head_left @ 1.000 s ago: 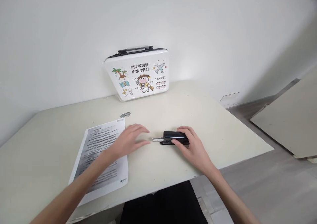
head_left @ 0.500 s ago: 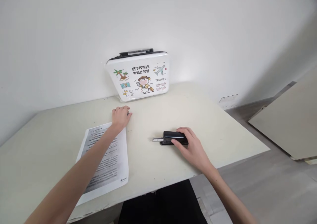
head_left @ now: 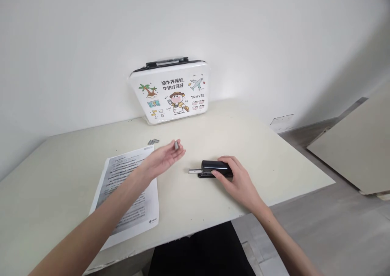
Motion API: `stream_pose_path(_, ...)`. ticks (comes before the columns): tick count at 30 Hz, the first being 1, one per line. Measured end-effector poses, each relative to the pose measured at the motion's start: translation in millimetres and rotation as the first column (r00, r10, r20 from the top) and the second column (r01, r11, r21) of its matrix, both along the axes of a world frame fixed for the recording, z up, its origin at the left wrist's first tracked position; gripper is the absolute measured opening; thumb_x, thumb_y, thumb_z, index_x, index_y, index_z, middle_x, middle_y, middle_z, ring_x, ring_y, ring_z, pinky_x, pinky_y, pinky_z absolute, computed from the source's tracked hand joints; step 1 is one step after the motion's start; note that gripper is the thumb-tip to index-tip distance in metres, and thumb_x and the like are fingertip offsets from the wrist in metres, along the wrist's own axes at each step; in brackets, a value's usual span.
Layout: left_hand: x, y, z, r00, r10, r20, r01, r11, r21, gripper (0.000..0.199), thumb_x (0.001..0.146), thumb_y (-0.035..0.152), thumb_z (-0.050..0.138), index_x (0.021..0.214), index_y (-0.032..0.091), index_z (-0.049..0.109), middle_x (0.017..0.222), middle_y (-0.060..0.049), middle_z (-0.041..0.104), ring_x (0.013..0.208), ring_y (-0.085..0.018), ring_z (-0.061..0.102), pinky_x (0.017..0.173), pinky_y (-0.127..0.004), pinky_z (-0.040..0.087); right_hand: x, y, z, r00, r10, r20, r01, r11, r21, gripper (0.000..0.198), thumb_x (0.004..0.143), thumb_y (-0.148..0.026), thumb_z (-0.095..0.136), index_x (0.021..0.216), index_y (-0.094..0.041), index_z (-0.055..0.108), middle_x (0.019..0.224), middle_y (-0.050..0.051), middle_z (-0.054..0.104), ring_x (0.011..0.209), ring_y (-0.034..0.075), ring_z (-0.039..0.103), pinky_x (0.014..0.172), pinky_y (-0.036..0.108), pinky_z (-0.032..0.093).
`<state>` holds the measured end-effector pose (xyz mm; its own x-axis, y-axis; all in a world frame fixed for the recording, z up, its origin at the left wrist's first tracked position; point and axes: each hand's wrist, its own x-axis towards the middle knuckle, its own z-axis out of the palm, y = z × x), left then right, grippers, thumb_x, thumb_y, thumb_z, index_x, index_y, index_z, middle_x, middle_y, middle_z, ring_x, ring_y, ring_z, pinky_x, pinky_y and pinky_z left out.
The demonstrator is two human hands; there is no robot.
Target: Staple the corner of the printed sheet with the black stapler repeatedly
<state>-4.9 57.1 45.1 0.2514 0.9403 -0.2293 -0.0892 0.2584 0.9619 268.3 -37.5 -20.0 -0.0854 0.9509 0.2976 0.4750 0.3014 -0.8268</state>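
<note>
Between thumb and fingers, my left hand [head_left: 164,157] pinches a small grey strip of staples [head_left: 176,145], raised over the table with the palm turned up. My right hand [head_left: 239,182] is wrapped round a black stapler [head_left: 215,166] lying on the table. The stapler's metal staple tray [head_left: 194,171] sticks out to the left, towards my left hand. More staple strips [head_left: 153,141] lie behind the top edge of the printed paper [head_left: 143,215]. My left forearm crosses over that paper and hides part of it.
A white cartoon-printed case [head_left: 170,93] with a black handle stands against the wall at the back of the pale table [head_left: 189,239]. The table's front edge runs close to my lap. A pale panel [head_left: 356,154] stands on the grey floor at right.
My left hand has lifted from the table near the staple strips and moved right, turning palm up with one strip in its fingers. My right hand stays on the stapler.
</note>
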Motion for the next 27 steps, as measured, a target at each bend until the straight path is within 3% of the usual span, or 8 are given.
stream_pose_path(2, 9, -19, 3.3, 0.994, 0.006, 0.106, 0.008, 0.991, -0.134, 0.023, 0.107, 0.033, 0.058, 0.094, 0.020, 0.069, 0.100, -0.008, 0.071, 0.099, -0.016, 0.070, 0.115, -0.040, 0.053, 0, 0, 0, 1.000, 0.000, 0.003, 0.000, 1.000, 0.003, 0.029, 0.102, -0.048, 0.061, 0.122, -0.028, 0.061, 0.129, 0.012, 0.064, 0.118, 0.030, 0.063, 0.090, 0.045, 0.059)
stream_pose_path(5, 18, -37, 8.1, 0.987, 0.020, 0.158, 0.011, 0.981, -0.194, 0.024, 0.107, 0.033, 0.061, 0.091, 0.019, 0.070, 0.093, -0.005, 0.068, 0.090, -0.013, 0.067, 0.116, -0.039, 0.051, 1, 0, 0, 1.000, 0.000, 0.013, 0.000, 1.000, 0.011, 0.028, 0.102, -0.048, 0.061, 0.122, -0.027, 0.061, 0.128, 0.011, 0.064, 0.117, 0.030, 0.064, 0.090, 0.044, 0.059)
stream_pose_path(10, 18, -46, 10.9, 0.998, 0.011, 0.069, 0.003, 0.979, -0.203, 0.018, 0.104, 0.027, 0.065, 0.108, 0.015, 0.077, 0.115, -0.012, 0.072, 0.102, -0.016, 0.069, 0.118, -0.039, 0.050, 1, 0, 1, 1.000, -0.003, 0.021, 0.003, 1.000, 0.028, 0.026, 0.103, -0.046, 0.061, 0.121, -0.027, 0.061, 0.126, 0.010, 0.065, 0.116, 0.029, 0.064, 0.097, 0.046, 0.056)
stream_pose_path(15, 14, -48, 10.5, 0.990, -0.088, -0.114, 0.079, 0.993, -0.083, 0.030, 0.099, 0.023, 0.068, 0.128, 0.014, 0.071, 0.134, -0.015, 0.070, 0.112, -0.021, 0.071, 0.114, -0.042, 0.052, 1, 1, 0, 1.000, -0.005, 0.020, 0.004, 0.999, 0.037, 0.025, 0.103, -0.046, 0.061, 0.120, -0.027, 0.061, 0.125, 0.010, 0.066, 0.116, 0.029, 0.065, 0.096, 0.045, 0.056)
stream_pose_path(20, 13, -54, 14.3, 0.883, -0.123, -0.453, 0.203, 0.970, 0.132, 0.040, 0.101, 0.036, 0.062, 0.137, 0.019, 0.065, 0.123, -0.011, 0.076, 0.093, -0.020, 0.073, 0.097, -0.043, 0.058, 2, 2, 0, 1.000, 0.000, 0.016, -0.001, 0.999, 0.037, 0.026, 0.103, -0.047, 0.060, 0.119, -0.027, 0.061, 0.124, 0.010, 0.066, 0.113, 0.029, 0.066, 0.091, 0.044, 0.058)
stream_pose_path(23, 14, -55, 16.2, 0.848, -0.121, -0.515, 0.248, 0.951, 0.185, 0.040, 0.098, 0.038, 0.066, 0.134, 0.021, 0.066, 0.117, -0.009, 0.077, 0.083, -0.018, 0.071, 0.089, -0.040, 0.059, 2, 1, 0, 1.000, -0.001, 0.017, 0.000, 0.999, 0.039, 0.026, 0.103, -0.046, 0.060, 0.120, -0.028, 0.061, 0.124, 0.011, 0.066, 0.114, 0.029, 0.065, 0.092, 0.045, 0.057)
stream_pose_path(27, 16, -55, 14.4, 0.823, -0.222, -0.523, 0.354, 0.920, 0.167, 0.041, 0.100, 0.043, 0.062, 0.135, 0.020, 0.065, 0.110, -0.008, 0.078, 0.077, -0.017, 0.070, 0.080, -0.037, 0.059, 3, 2, -2, 1.000, 0.000, 0.023, -0.001, 0.999, 0.054, 0.025, 0.102, -0.045, 0.061, 0.120, -0.028, 0.061, 0.123, 0.010, 0.067, 0.113, 0.029, 0.066, 0.096, 0.047, 0.056)
